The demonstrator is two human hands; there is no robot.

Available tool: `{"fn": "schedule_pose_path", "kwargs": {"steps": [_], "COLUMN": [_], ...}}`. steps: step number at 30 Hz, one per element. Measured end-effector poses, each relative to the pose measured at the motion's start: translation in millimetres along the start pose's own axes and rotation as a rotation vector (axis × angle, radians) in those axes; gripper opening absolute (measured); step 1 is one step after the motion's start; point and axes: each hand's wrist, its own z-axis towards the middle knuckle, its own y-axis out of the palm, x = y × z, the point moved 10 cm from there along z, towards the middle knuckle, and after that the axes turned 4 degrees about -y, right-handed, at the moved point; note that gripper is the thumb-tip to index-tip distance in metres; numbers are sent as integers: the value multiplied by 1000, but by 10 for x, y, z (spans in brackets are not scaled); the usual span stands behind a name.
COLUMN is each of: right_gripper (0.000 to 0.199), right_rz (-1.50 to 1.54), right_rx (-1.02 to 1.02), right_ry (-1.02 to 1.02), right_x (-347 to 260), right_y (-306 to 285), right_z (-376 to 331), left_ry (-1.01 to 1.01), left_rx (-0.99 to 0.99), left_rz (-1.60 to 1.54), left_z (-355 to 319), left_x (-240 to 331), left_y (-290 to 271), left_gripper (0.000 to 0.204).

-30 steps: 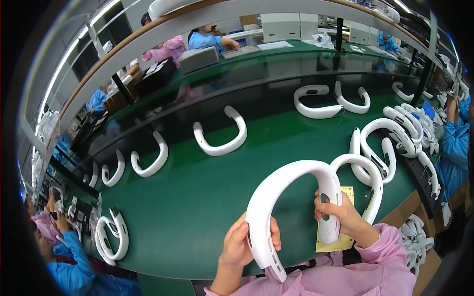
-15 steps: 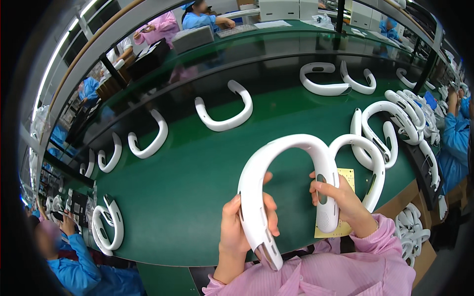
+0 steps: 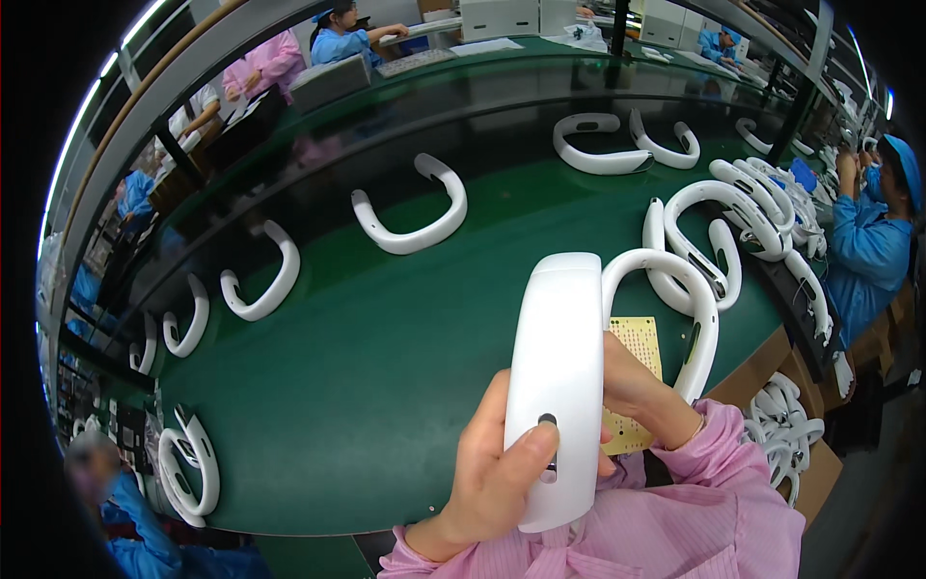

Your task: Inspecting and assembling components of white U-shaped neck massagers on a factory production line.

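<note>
A white U-shaped neck fan (image 3: 569,328) is raised in front of me and turned edge-on, with its broad outer face showing. My left hand (image 3: 497,473) is closed around its lower part, thumb pressed by a small dark oval opening. Behind the same fan, my right hand (image 3: 637,381) reaches in from the right and is closed on it, most of its fingers hidden. A second white neck fan (image 3: 709,328) stands just right of it, beside my right wrist. Partly covered by my right hand is a yellow card (image 3: 637,338) with rows of small marks.
Several more neck fans (image 3: 415,236) lie spaced along the green table (image 3: 367,386). Others pile up at the right (image 3: 719,193) and fill a cardboard box (image 3: 820,473). A co-worker in blue (image 3: 873,251) sits at the right, another (image 3: 145,526) at the lower left.
The held neck fan has turned from showing its open U shape to edge-on. My right hand has moved behind it, and my left thumb now lies on its outer face.
</note>
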Motion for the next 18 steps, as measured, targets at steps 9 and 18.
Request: {"fn": "schedule_pose_path", "kwargs": {"steps": [9,18], "right_gripper": [40,36], "right_rz": [16,-72], "right_rx": [-36,19], "right_ry": [-23,-140], "right_x": [11,-245], "right_y": [30,-27], "right_z": [-12,-133], "left_ry": [-13,-22], "left_rx": [-10,11], "left_rz": [48,77], "left_z": [-78,-166], "left_x": [12,-13], "left_y": [22,-21], "left_gripper": [44,57]}}
